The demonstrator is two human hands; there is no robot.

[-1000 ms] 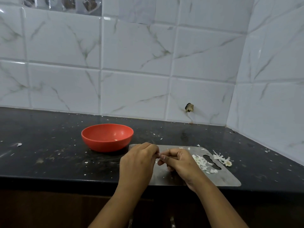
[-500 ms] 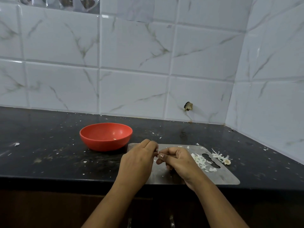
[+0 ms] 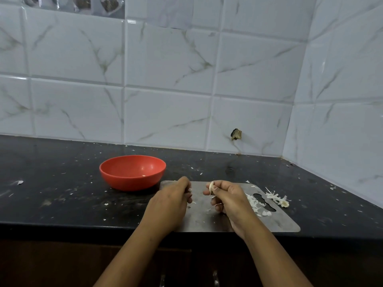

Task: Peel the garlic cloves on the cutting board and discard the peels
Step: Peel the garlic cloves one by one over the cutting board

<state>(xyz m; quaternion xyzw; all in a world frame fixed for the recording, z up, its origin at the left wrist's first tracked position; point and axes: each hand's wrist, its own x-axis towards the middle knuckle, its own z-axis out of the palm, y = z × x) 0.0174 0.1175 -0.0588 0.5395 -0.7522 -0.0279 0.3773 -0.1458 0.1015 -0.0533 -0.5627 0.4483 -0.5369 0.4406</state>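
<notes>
Steel board (image 3: 207, 221); R hand (image 3: 230, 196) pinches clove (image 3: 211, 186), L hand (image 3: 170, 204) peel (image 3: 190, 190).

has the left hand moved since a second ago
Yes. The left hand has drawn slightly left along the cutting board toward the red bowl, parting from the right hand, which pinches the garlic clove.

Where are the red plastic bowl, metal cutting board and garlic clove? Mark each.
Round red plastic bowl (image 3: 132, 180): head view, outer front wall.
Flat grey metal cutting board (image 3: 204, 216): head view, bare middle.
Pale garlic clove (image 3: 211, 186): head view, its exposed end.
</notes>
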